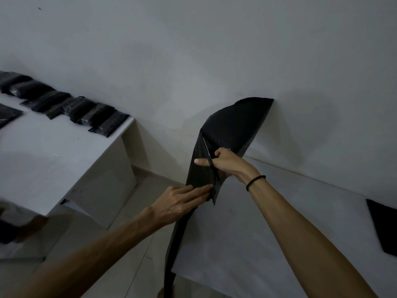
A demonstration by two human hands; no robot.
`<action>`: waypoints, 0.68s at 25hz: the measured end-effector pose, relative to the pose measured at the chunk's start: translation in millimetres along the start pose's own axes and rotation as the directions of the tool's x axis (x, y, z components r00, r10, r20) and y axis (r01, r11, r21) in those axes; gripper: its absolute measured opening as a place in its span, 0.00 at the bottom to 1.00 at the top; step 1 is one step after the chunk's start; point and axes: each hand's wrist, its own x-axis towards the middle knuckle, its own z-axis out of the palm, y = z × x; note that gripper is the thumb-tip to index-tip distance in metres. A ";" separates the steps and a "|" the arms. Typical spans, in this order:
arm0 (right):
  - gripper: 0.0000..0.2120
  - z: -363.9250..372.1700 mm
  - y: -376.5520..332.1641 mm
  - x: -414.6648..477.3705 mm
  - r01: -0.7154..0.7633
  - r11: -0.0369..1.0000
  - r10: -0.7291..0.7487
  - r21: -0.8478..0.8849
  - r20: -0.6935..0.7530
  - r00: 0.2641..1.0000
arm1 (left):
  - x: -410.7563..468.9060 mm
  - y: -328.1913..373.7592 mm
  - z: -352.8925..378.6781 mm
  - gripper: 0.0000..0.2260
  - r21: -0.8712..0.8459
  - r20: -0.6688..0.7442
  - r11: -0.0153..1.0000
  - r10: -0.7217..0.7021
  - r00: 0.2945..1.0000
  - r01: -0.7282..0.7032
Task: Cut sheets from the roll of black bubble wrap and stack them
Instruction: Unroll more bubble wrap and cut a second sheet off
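The right hand (227, 162) is closed around black scissors (211, 164), with the blade pointing to eleven o'clock into the bubble wrap (232, 123). The left hand (182, 203), at seven o'clock from it, pinches the wrap's lower edge with nearly straight fingers. The cut seems half made. The next move, I think, needs the wrap held tight and the scissors pushed upward. One black sheet (384, 229) lies at four o'clock.
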 end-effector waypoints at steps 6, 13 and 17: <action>0.27 6.8 19.2 1.9 0.162 0.952 -0.164 0.261 -0.012 0.986 | 4.4 15.3 2.8 0.27 -0.352 0.044 0.748 -0.588 0.808 0.563; 0.26 10.7 22.2 15.4 0.297 0.898 -0.292 0.324 -0.065 0.954 | 54.3 -11.8 17.4 0.12 -0.259 0.198 0.524 -0.793 0.576 0.811; 0.27 7.8 14.8 19.3 0.317 0.894 -0.276 0.317 -0.169 0.946 | 51.3 -18.1 30.0 0.03 -0.281 0.194 0.660 -0.672 0.715 0.697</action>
